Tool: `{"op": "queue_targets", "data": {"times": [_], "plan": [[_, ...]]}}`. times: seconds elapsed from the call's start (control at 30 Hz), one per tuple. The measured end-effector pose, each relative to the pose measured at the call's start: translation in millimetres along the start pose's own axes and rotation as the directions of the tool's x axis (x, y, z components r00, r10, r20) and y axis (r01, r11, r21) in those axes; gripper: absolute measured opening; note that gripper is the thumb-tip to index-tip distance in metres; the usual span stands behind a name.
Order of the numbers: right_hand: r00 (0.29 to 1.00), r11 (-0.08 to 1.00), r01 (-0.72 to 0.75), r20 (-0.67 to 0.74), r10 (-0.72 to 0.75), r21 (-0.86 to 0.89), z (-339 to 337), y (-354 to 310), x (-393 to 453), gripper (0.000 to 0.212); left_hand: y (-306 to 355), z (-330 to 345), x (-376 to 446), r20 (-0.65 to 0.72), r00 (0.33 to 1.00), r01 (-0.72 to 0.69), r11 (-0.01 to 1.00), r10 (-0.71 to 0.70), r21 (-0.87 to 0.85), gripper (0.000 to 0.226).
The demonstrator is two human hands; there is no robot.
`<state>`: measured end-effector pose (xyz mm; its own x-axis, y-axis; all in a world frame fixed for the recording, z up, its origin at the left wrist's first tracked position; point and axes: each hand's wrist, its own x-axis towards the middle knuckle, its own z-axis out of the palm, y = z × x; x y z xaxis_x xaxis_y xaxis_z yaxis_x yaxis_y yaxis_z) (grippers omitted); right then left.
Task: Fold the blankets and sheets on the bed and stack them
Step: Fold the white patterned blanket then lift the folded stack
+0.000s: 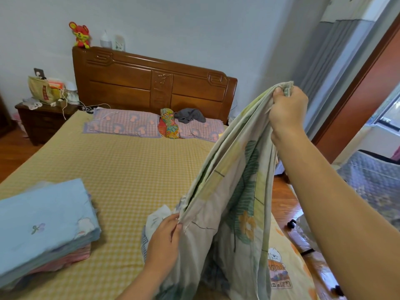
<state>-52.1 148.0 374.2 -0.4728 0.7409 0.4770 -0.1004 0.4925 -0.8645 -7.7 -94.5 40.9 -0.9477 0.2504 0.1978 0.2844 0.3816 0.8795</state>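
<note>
A folded stack [43, 230] lies at the bed's [129, 169] left edge. The left hand [164, 241] pinches the quilt's [236, 191] lower edge near the front edge; the right hand [287, 109] clutches its gathered top, raised over the right edge.

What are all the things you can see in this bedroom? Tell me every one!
leafy quilt: one, pale green and cream, lifted over the bed's right side
folded stack: one, blue on top, pink below, bed's left
bed sheet: one, yellow check
pillows: two, pink-purple, by the headboard
floral cushion: one, red-green, between pillows
grey cloth: one, on right pillow
headboard: one, brown wood
plush toy: one, red, on headboard
nightstand: one, dark wood, left
left hand: pinches quilt's low edge
right hand: grips quilt's top
</note>
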Motion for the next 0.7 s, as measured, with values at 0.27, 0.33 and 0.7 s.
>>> {"op": "queue_targets", "data": {"times": [0.27, 0.33, 0.7], "plan": [[0.999, 0.998, 0.004, 0.050, -0.007, 0.065, 10, -9, -11, 0.030, 16, 7, 7, -0.004, 0.999, 0.047, 0.981, -0.047, 0.187, 0.035], [0.998, 0.996, 0.005, 0.061, -0.010, 0.087, 10, -12, -13, 0.027, 20, 9, 12, -0.050, 0.996, 0.083, 0.986, -0.076, 0.147, 0.036], [0.997, 0.995, 0.016, 0.075, -0.023, 0.096, 3, -19, -16, 0.029, 13, -1, 26, -0.131, 0.970, -0.175, 0.960, 0.207, 0.218, 0.061]]}}
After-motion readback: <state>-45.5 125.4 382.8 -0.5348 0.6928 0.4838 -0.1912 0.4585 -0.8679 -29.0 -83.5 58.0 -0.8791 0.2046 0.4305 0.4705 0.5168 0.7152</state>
